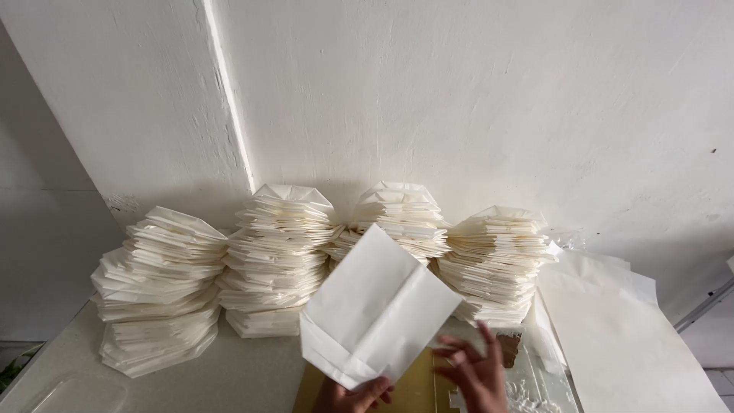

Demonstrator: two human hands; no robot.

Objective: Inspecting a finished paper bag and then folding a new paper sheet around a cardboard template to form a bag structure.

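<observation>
White folded paper bag (378, 306) was the thing in hand here, held up tilted over the near edge of the pale counter (252, 375), with its folded bottom flap pointing down-left and the open end angled up toward the wall. The left hand (353, 398) was under the bag's lower corner, fingers curled up onto the paper, so that grip was closed on the bag. Only part of that hand showed at the bottom edge of the shot. The right hand (475, 371) sat just right of the bag with fingers spread loose, grip released, not holding anything; its fingertips were near the bag's right edge, but I couldn't tell if they actually touched it.

Behind the bag, lined up against the white plaster wall (474, 99), were 4 tall stacks of the same white folded paper bags: the far-left stack (157, 291), a second stack (275, 260), a third stack (401, 218) partly hidden by the held bag, and a fourth stack (497, 264) on the right. The stacks stood just beside each other, some touching.

To the right lay flat sheets of white paper (619, 336), spread across the counter's right side. Under the hands was a yellowish-brown flat board (417, 386), and something clear and plasticky (527, 390) sat beside it, too blurry to call.
</observation>
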